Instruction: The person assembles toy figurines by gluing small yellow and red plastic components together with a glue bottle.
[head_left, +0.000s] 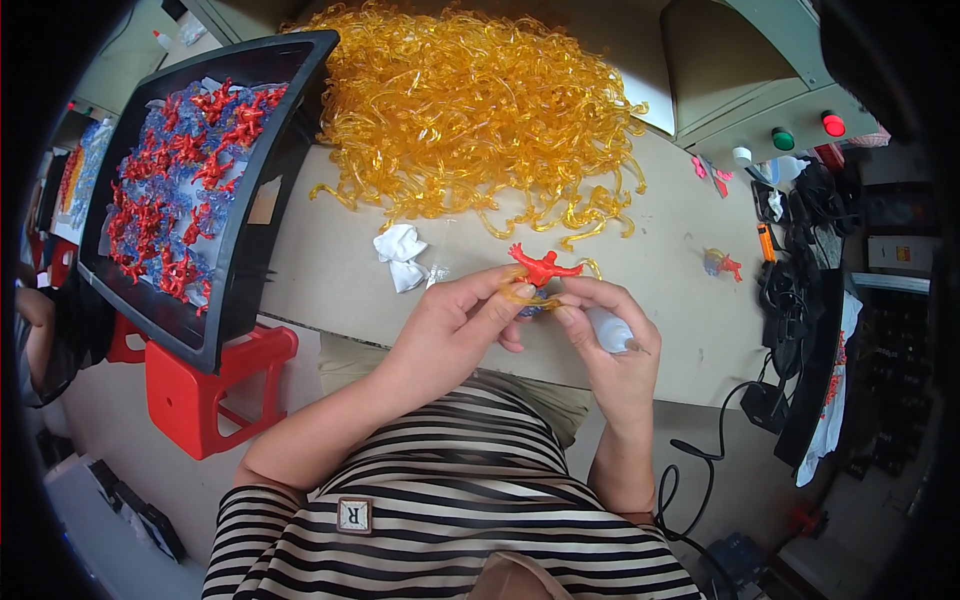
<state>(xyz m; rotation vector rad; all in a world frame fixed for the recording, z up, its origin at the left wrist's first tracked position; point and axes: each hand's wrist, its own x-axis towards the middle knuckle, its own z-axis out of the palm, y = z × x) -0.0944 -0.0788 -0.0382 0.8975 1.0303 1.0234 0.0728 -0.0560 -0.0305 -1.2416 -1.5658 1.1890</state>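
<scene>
A small red toy figure (543, 268) with spread arms and a bluish lower part is held near the table's front edge. My left hand (470, 315) pinches it from the left, with a see-through yellow curly piece (521, 290) against its lower part. From the other side, the thumb and forefinger of my right hand (612, 335) close on the yellow piece's end. Tucked in the same right palm is a whitish squeeze bottle (607, 328) with a thin needle tip. My fingers partly hide the figure's lower part.
A large heap of yellow curly pieces (470, 110) covers the back of the table (655, 290). At left, a black tray (235, 290) of red-and-blue figures sits above a red stool (185, 400). Crumpled white tissue (400, 255) and another figure (722, 264) lie on the table; cables hang at right.
</scene>
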